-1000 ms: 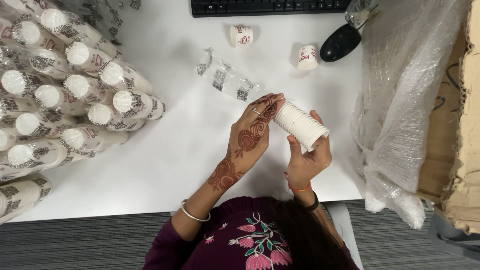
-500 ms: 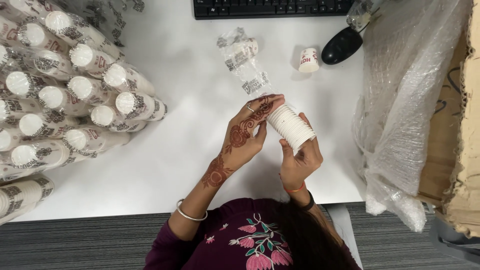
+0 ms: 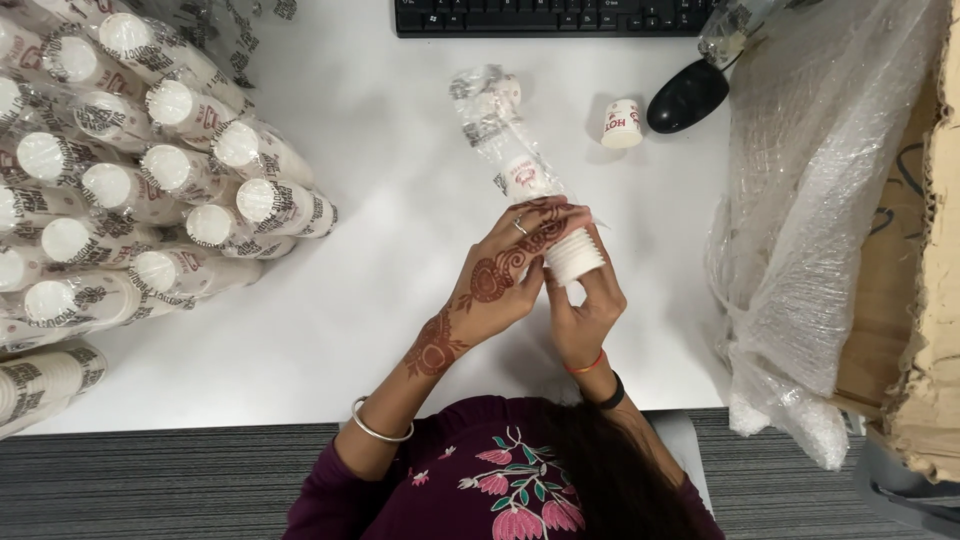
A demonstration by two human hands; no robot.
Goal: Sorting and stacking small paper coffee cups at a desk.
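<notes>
Both of my hands hold a short stack of white paper cups (image 3: 575, 255) above the white desk (image 3: 390, 250). My left hand (image 3: 505, 275), patterned with henna, grips the stack's upper end where a clear plastic sleeve (image 3: 495, 130) still hangs on and trails away toward the keyboard. My right hand (image 3: 585, 305) cups the stack from below and behind. A cup or two show inside the far end of the sleeve.
Many sleeved stacks of paper cups (image 3: 130, 190) lie piled at the left. One loose cup (image 3: 622, 124) lies near a black mouse (image 3: 687, 96), with a black keyboard (image 3: 550, 15) at the far edge. A cardboard box lined with crumpled clear plastic (image 3: 810, 220) fills the right.
The cup stack has turned from pointing right to pointing away from me. The plastic sleeve has been lifted off the desk and stretched out from the stack.
</notes>
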